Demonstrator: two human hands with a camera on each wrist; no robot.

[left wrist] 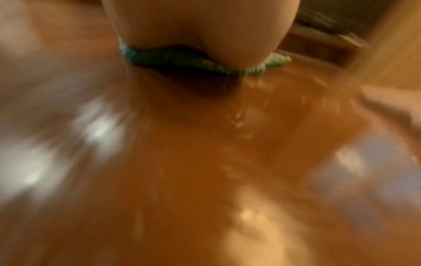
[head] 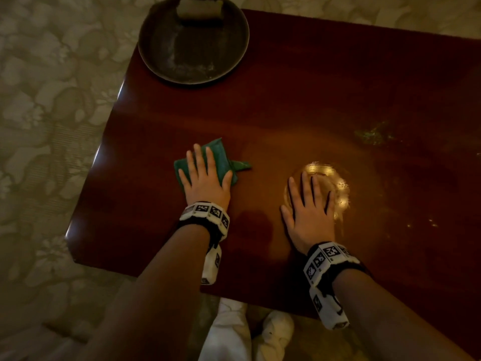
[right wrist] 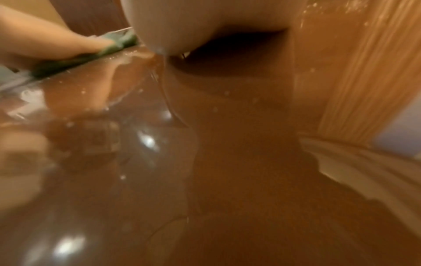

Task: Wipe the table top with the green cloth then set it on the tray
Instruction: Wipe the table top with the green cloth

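The green cloth (head: 221, 160) is pressed flat to the table top (head: 312, 87) under the straight-fingered left hand (head: 205, 178), while the right hand (head: 309, 209) is laid flat, grasping nothing. The green smear (head: 373, 135) far right could be missed; the tray (head: 194, 40) is already partly taken by a pale block (head: 200, 7).

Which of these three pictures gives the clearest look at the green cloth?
The head view: the green cloth lies flat on the table top under the left hand, its outline plain. The left wrist view shows only a blurred edge; the right wrist view a sliver under fingers.
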